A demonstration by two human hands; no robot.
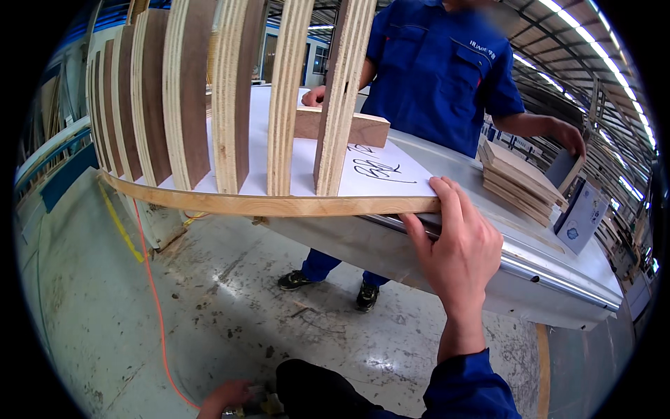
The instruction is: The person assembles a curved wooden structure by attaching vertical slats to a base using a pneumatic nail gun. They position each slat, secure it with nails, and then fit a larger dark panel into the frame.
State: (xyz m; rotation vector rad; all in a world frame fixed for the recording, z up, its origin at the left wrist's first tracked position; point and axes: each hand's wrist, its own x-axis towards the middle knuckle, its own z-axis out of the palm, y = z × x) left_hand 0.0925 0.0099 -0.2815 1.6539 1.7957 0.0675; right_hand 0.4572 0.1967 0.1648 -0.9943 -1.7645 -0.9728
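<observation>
My right hand (460, 241) pinches the near right corner of a white-faced board (405, 174) with a pale wooden edge, fingers on top and thumb below. Upright plywood slats (289, 98) with dark brown faces stand in a curved row along the board's near edge. Behind them, a short brown-faced plywood strip (370, 130) lies across the board. Low at the bottom edge, my left hand (227, 395) is closed around something partly cut off and blurred. An orange hose (157, 297) runs down to beside that hand.
Across the board stands a co-worker in blue (433, 77), one hand by the strip, the other on a greyish panel. A metal-edged table (544, 272) carries stacked plywood pieces (516, 181) and a box (581, 220). The concrete floor (230, 279) is stained.
</observation>
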